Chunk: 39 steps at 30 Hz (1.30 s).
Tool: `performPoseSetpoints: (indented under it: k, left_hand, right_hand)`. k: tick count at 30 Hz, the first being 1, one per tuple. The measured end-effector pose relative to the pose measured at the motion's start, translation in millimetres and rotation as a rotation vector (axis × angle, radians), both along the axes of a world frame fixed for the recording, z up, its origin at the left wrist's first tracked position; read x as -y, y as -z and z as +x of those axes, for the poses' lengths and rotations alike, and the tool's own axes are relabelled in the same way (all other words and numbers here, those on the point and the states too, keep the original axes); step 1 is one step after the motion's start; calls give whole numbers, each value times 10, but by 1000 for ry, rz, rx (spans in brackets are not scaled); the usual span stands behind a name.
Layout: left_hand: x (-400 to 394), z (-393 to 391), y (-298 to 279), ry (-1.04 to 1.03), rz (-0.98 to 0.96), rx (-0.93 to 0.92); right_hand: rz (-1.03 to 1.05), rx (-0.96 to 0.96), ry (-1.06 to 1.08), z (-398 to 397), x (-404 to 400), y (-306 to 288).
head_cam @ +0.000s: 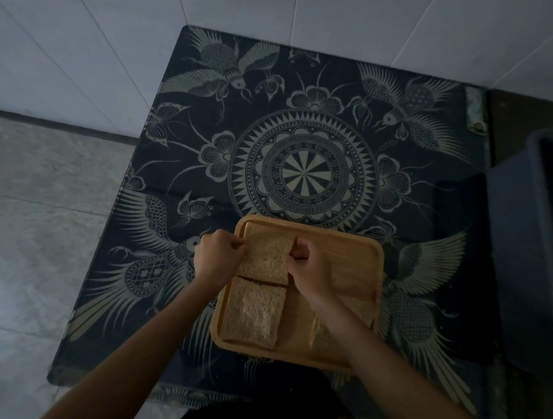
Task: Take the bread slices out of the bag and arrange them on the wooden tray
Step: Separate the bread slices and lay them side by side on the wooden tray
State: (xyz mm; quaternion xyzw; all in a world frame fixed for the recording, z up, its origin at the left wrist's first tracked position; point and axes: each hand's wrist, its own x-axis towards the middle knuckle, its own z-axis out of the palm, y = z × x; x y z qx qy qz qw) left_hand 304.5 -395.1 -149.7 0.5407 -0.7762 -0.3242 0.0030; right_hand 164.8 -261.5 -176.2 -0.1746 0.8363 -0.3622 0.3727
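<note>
Far bread slice (266, 254) pinched at side edges by left hand (218, 255) and right hand (307, 265); to be lowered flat into wooden tray (351, 260) corner, edge butted against near slice (253, 313), no overlap.

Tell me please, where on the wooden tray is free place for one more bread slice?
The right half of the wooden tray is bare, between the right hand and the right rim. The left half is crowded: far slice, near slice, both hands there.

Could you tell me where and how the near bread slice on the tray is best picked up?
Probably by its right edge, from above: the near slice lies flat, its left edge close against the tray rim, while bare tray lies to its right.
</note>
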Motion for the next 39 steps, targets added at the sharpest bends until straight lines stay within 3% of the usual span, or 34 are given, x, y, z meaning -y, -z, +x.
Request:
performPoseSetpoints:
  k: [14, 28, 39]
  left_hand:
    - [-28, 83, -134, 62, 31, 10]
    - [-701, -194, -323, 97, 6, -98]
    - [-1303, -406, -199, 175, 265, -139]
  right_hand:
    - [-17, 61, 9, -91, -100, -197]
    - [-58, 109, 174, -487, -879, -457]
    - [-44, 109, 290, -618, -1573, -451]
